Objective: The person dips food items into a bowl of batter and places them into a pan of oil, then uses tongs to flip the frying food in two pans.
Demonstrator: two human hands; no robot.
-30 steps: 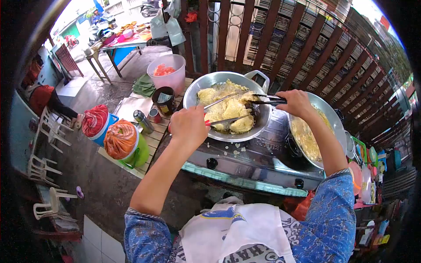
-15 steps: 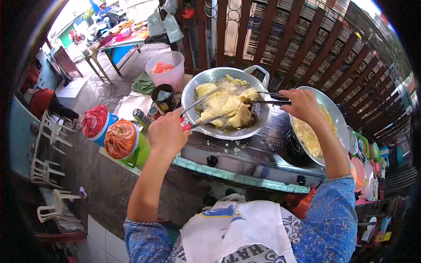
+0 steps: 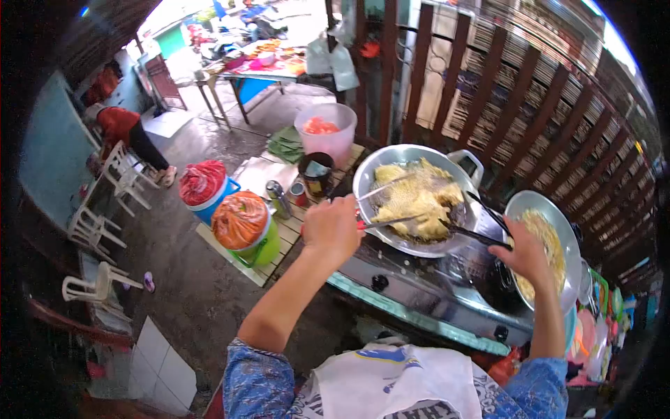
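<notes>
A metal wok (image 3: 362,183) holds yellow battered fritters (image 3: 412,202) in bubbling oil. My left hand (image 3: 331,230) is closed round red-handled metal tongs (image 3: 388,222), whose two arms are spread over the left part of the fritters. From the other side, my right hand (image 3: 527,255) grips black tongs (image 3: 477,234). Their arms are wide apart, with the lower tip at the right edge of the fritters. A second wok (image 3: 574,244) with pale yellow frying food (image 3: 546,234) sits by my right hand. Both woks are on a metal stove (image 3: 426,286).
Left of the stove stand a green bucket (image 3: 268,246), a blue bucket (image 3: 209,214), a dark canister (image 3: 317,183) and a pink tub (image 3: 342,149). Slatted fencing (image 3: 481,98) rises behind the woks. A person in red (image 3: 118,126) bends near white chairs (image 3: 124,183).
My view has swung left, so the woks appear lower and further right. The black tongs' arms have spread apart, and my right hand has drawn back slightly. Both hands keep their tongs.
</notes>
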